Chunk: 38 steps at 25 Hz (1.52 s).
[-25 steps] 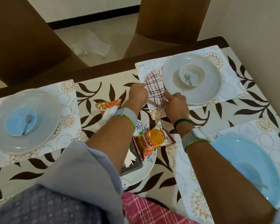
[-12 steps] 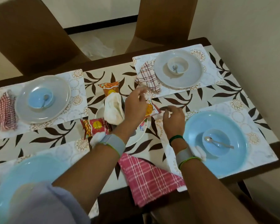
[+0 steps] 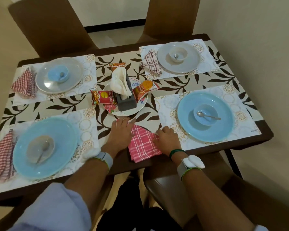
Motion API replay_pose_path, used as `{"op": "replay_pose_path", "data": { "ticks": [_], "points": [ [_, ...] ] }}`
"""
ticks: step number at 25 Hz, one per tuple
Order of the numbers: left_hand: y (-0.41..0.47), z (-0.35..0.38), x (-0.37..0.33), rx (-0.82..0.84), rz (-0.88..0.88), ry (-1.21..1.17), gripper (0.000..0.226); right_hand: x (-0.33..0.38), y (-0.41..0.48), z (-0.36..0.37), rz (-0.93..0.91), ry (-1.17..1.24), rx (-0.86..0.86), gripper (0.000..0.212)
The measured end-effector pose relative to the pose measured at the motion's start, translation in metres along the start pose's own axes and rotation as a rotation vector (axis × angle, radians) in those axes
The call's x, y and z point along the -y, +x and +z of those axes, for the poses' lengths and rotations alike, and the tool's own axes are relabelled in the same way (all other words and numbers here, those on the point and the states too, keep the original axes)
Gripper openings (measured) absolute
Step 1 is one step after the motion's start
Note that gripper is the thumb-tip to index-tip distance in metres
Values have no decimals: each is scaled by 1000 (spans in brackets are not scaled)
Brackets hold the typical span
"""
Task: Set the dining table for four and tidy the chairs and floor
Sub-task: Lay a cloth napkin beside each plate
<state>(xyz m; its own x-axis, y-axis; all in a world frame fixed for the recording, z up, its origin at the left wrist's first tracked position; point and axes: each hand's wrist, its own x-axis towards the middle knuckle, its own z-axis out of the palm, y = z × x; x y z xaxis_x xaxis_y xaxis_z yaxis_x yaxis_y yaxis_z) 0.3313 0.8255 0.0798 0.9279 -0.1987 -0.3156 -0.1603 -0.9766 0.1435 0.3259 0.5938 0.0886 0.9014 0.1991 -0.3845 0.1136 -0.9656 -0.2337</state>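
right now the pink checked napkin lies at the near edge of the table, between the two near placemats, its near corner on the dark wood border. the left hand lies flat on the napkin's left part, fingers straight and close together, their tips at the cloth's far corner. the right hand sits at the napkin's right edge, knuckles up and fingers curled under (whether they pinch the cloth or only touch it, i cannot tell). the cloth shows between the two hands.

just right of the right hand's fingers is a placemat bearing a blue plate, and on that a blue bowl with a spoon in it. just beyond the left fingertips stands a flowered plate holding a grey tissue holder and snack packets. left of the left hand lies a second blue plate with a pale bowl on it and a red checked napkin at its left side. well beyond the fingers sit a far-left grey plate and a far-right grey plate, each carrying a bowl, each with a folded cloth beside it.
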Motion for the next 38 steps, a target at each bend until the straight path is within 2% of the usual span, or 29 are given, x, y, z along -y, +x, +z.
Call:
{"op": "replay_pose_path", "data": {
  "ticks": [4,8,9,11,13,15,17,19,20,22,26,28,31,34,36,38],
  "points": [
    [-1,-10,1,91,164,149,59,3,-5,-3,44,87,13,26],
    [0,-20,-5,107,259,-67,84,14,-1,-32,-139,107,110,14],
    [1,-24,-7,98,280,-77,79,16,0,-42,-184,47,109,14],
    [7,-36,-7,45,295,-69,44,20,6,-65,-203,-75,24,15],
    [7,-43,-9,80,166,-285,27,29,7,-82,-157,-166,-79,19],
    [2,-46,-16,97,-70,-615,20,46,5,-92,-68,-198,-161,20],
    [1,-47,-29,66,-271,-848,12,68,1,-91,59,-53,-181,19],
    [-2,-54,-43,107,-420,-1182,18,92,-8,-83,140,150,-162,16],
    [-2,-60,-48,145,-481,-1366,23,101,-12,-79,150,211,-162,15],
    [-3,-68,-52,180,-564,-1646,27,114,-21,-72,105,174,-192,16],
    [-9,-72,-53,142,-676,-1932,26,110,-32,-59,53,14,-252,17],
    [-6,-69,-55,184,-628,-1971,31,98,-35,-51,33,-52,-275,17],
    [1,-63,-60,177,-551,-1833,38,86,-38,-39,-67,-58,-373,19],
    [6,-61,-55,67,-551,-1683,34,77,-44,-35,-20,223,-448,29],
    [6,-68,-47,141,-456,-1573,35,65,-46,-42,100,407,-511,39],
    [8,-75,-44,331,-356,-1462,35,44,-40,-48,127,402,-456,59]
  ]
}}
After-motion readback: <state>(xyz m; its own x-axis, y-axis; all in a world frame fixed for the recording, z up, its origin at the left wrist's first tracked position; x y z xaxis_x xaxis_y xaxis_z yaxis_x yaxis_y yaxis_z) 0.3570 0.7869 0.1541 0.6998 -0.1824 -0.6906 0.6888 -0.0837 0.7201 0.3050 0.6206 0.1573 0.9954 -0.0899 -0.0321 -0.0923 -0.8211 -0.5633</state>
